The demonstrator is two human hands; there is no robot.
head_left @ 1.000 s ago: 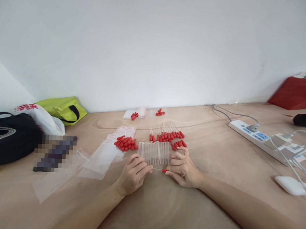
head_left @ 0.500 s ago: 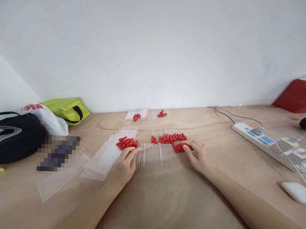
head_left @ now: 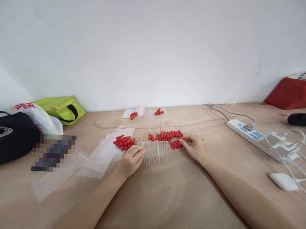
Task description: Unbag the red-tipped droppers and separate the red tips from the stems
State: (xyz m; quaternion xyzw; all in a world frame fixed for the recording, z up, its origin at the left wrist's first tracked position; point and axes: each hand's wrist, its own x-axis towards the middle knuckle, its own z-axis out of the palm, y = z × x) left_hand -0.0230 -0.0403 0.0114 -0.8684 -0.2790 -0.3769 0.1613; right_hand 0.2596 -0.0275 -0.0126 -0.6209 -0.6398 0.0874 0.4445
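A row of clear glass dropper tubes lies side by side on the table. My left hand is over the row's left end, its fingers closed together and hiding what is between them. At the small pile of red rubber bulbs is my right hand, with thumb and fingers closed on a red rubber bulb. Behind the tubes lie several droppers with red bulbs fitted, tips toward the wall. A bigger heap of red bulbs rests left of the tubes on clear zip bags.
Near the wall lie two bags with red-bulbed droppers. A white power strip with cables and a white charger are on the right. A black bag and a lime-green bag stand left, a red bag far right.
My left hand has shifted right over the end of the tube row, and the tube that showed at its fingertips is hidden. My right hand stays at the bulbs. The view has turned slightly.
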